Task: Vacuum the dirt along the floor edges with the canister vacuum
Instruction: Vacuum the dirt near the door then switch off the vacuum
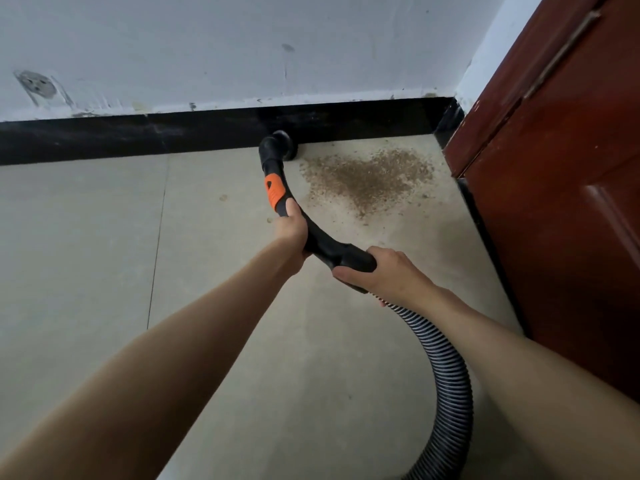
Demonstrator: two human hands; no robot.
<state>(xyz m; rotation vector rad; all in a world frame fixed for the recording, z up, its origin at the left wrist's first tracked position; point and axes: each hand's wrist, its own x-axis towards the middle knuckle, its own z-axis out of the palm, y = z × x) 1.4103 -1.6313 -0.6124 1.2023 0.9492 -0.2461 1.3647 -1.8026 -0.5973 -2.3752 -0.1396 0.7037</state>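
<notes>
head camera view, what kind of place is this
Probably a bare room corner indoors, perhaps a home: a tiled floor, a scuffed white wall with a black skirting board, and a red-brown wooden door.

From my feed I see a pale, scuffed wall (242, 46) running across twelve o'clock, with a black baseboard (104, 136) along its foot and a grey smudged patch at ten o'clock. Below it lies a floor (86, 237) of large beige tiles with thin dark joints, under soft, even light. At three o'clock stands a reddish-brown panelled wooden door (561, 150).
</notes>
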